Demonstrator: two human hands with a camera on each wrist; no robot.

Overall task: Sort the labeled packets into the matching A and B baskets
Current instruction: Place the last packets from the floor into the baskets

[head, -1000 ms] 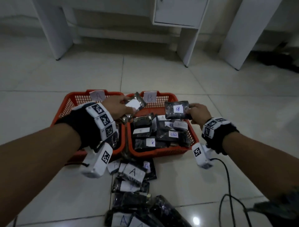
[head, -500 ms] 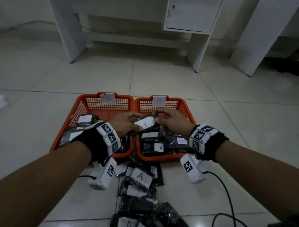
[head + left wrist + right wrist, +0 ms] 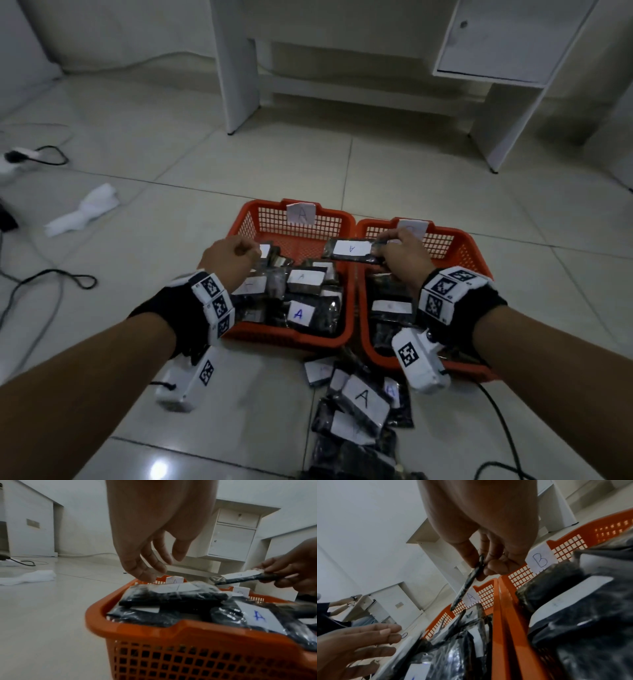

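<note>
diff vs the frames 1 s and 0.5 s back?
The A-labelled packet passed from the left hand to the right hand, which had dropped its B packet and now pinches the A one above the gap between baskets. Left hand is empty over the A basket. Baskets and the floor pile stay put.

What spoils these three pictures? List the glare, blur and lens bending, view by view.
Head view: dim light, a bright glare spot on the floor tile, desk legs leaning from lens bending. Left wrist view: left hand close and soft, near basket rim slightly blurred. Right wrist view: steeply tilted, near packets smeared, B tag readable, right hand looming large.
</note>
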